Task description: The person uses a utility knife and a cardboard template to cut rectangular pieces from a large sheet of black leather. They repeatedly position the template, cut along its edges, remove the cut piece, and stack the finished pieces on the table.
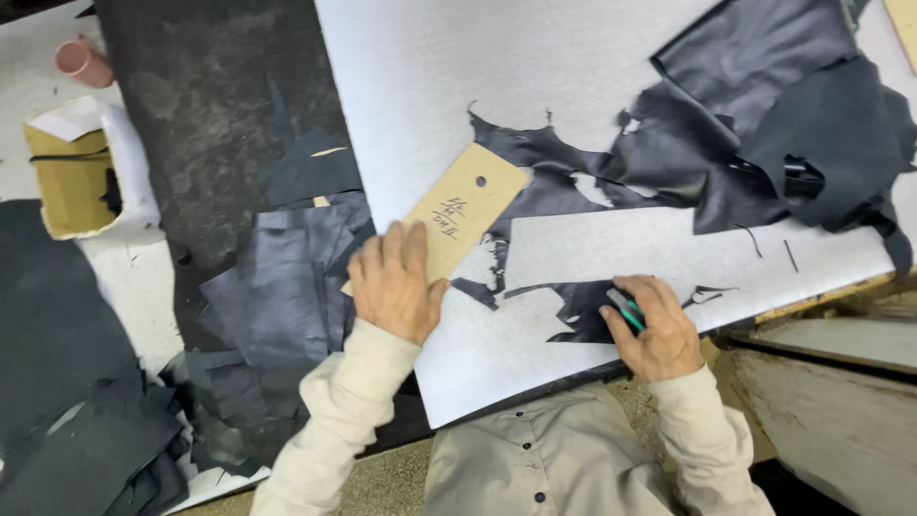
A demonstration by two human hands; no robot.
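My left hand (394,281) lies flat on the near end of a long tan cardboard template (465,207) with a small hole and handwritten marks. The template rests on a light grey cutting board (497,76). My right hand (654,328) is closed around a small green-handled cutting tool (626,311), pressing on a scrap of dark leather (583,315) near the board's front edge. More dark leather (564,177), cut ragged, spreads from the template toward the upper right.
A heap of dark leather pieces (793,124) covers the board's right end. Folded dark leather (282,287) lies left of the board, with more scraps (86,449) at lower left. A yellow-lined box (76,177) and a pink cup (83,63) stand far left.
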